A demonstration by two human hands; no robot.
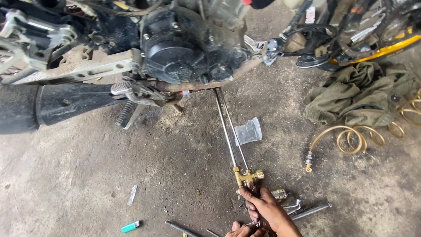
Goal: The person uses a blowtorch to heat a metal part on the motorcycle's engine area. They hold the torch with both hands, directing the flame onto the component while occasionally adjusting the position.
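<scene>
The right hand (263, 208) is closed around the brass handle of a gas torch (245, 175), whose two long thin tubes reach up across bare concrete floor (87, 175) to the underside of the motorcycle engine (184, 48). Only the fingertips of the left hand (242, 229) show at the bottom edge, so I cannot tell its grip. Open floor lies to the left, with a green lighter (130, 226) near the bottom edge and a coiled hose (351, 138) to the right.

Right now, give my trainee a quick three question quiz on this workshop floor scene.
1. True or false: the right hand grips the torch at its brass valve end.
2. Which lies nearest the green lighter? A) olive cloth B) coiled hose C) steel rod
3. Where does the torch tip point?

Key:
1. True
2. C
3. Under the motorcycle engine, where the tip glows.
</scene>
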